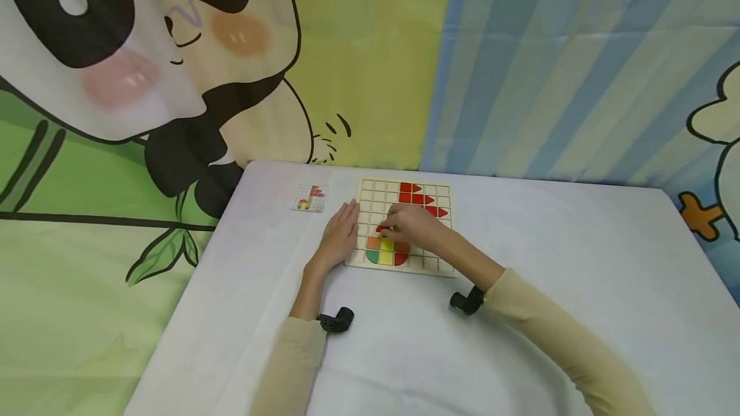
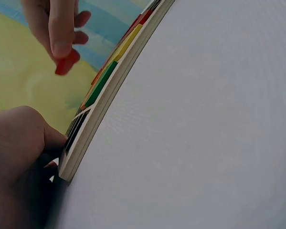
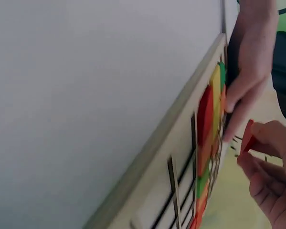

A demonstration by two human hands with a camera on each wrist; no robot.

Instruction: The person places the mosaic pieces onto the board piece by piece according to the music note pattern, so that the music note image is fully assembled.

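Observation:
A wooden grid board [image 1: 429,264] lies on the table, with coloured pieces set in several of its squares. My right hand [image 1: 417,226] is over the board and pinches a small red piece [image 3: 248,137] between thumb and fingertips, raised off the grid. My left hand [image 1: 340,234] lies along the board's left edge, fingers straight and touching it. Near the front of the board are a green piece [image 1: 372,256], a yellow piece [image 1: 386,258] and a red rounded piece [image 1: 401,258]. Red pointed pieces [image 1: 442,212] fill squares farther back. My right hand hides the middle squares.
A small printed card [image 1: 309,199] with a coloured grid picture lies left of the board, past my left fingertips. White cloth covers the table [image 1: 578,262]. A printed backdrop [image 1: 370,69] with a panda rises behind the far edge. Black wrist mounts [image 1: 337,320] sit on both forearms.

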